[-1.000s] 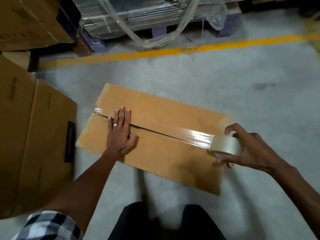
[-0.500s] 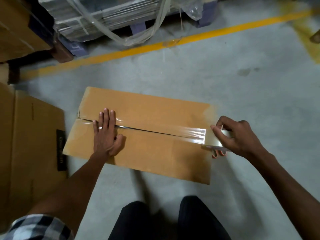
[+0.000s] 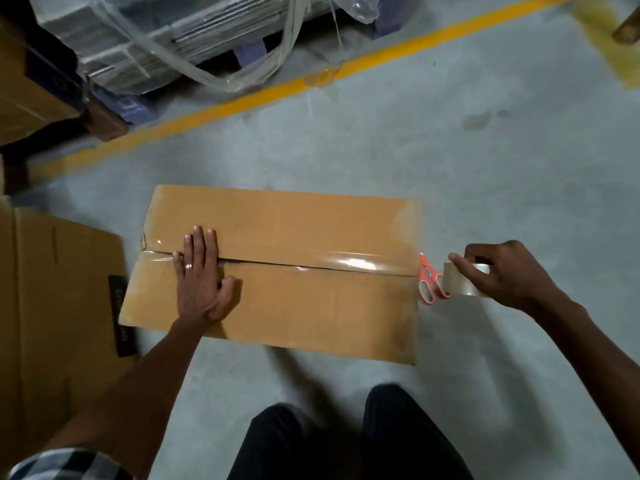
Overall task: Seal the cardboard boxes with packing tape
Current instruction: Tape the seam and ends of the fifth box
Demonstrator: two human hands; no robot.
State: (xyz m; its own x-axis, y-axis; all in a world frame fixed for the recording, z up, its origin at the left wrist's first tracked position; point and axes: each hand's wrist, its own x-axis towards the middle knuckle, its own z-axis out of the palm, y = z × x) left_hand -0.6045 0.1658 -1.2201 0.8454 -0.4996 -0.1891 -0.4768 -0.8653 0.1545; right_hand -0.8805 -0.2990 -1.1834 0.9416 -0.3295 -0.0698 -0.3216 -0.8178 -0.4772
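Left hand (image 3: 201,275) flat on cardboard box (image 3: 311,303) seam; right hand (image 3: 502,271) grips tape roll (image 3: 465,280) and scissors (image 3: 429,282) past the edge. Next: cut tape.

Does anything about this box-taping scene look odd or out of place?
Mostly tidy. One oddity: the orange-handled scissors dangle from the right hand that grips the clear packing tape roll. The flat brown cardboard box shows a dark gap along its taped seam.
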